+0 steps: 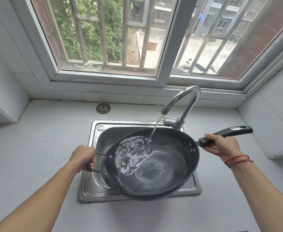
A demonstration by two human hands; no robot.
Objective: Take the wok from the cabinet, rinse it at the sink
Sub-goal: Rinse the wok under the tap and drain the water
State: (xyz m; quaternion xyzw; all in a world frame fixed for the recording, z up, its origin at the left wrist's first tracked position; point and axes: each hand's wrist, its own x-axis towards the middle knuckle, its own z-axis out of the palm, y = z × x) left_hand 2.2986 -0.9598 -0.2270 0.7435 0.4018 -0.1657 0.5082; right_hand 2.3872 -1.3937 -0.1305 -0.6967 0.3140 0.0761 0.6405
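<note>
1. The wok covers most of the sink, so the basin floor and its drain are out of my sight.
2. My left grip wraps the loop handle, hiding its middle and my own fingertips.
3. My right grip covers the near end of the long handle, and my fingers curl under it, unseen.
4. The wok's far rim hides part of the foot of the faucet.
5. Both my forearms are cut off at the bottom corners.
6. The print on the tile behind the back edge of the counter is too small to read.
</note>
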